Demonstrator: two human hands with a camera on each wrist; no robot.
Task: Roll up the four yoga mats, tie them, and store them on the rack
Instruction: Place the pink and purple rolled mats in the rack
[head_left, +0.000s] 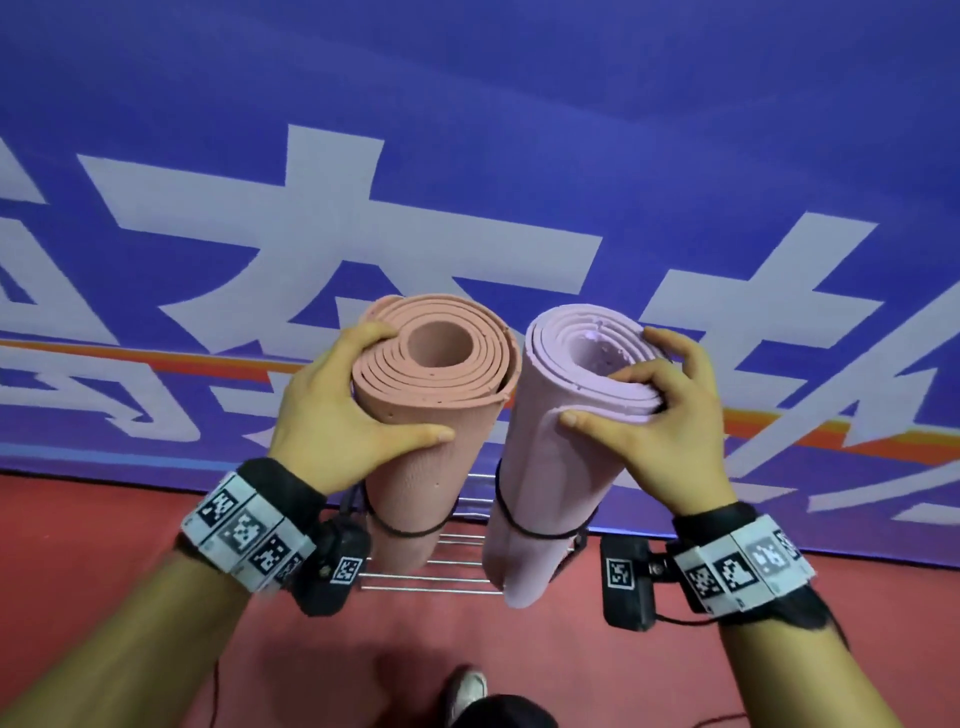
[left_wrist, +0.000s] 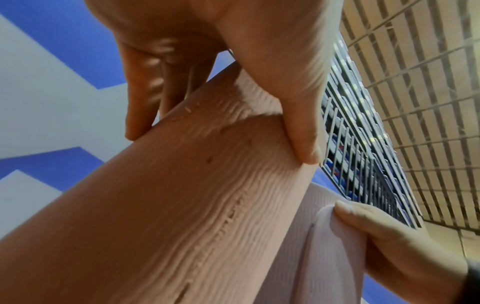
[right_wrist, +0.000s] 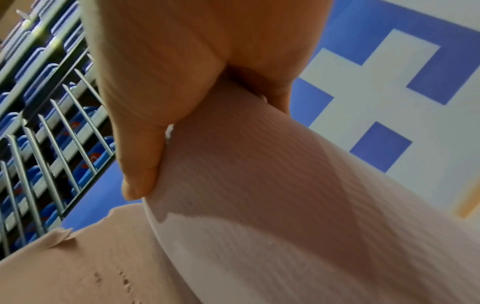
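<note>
While both rolled mats stand upright on the wire rack, each hand steadies one by its top end, presumably to keep them from tipping as they settle between the bars. Toward the rack's left edge, the left hand wraps the salmon-pink mat: fingers curl over the far rim of the coil and the thumb lies across the near side, a grip closed round the roll. A black tie circles this mat lower down, so the roll keeps its shape without squeezing. Just beside it, toward the rack's right edge, stands the lilac mat, also bound by a black cord. The right hand holds its top, fingers hooked over the coiled layers and thumb pressed on the outer wrap. Judging by this, two of the four mats are being stored. Behind the rack hangs a blue banner above the red floor.
</note>
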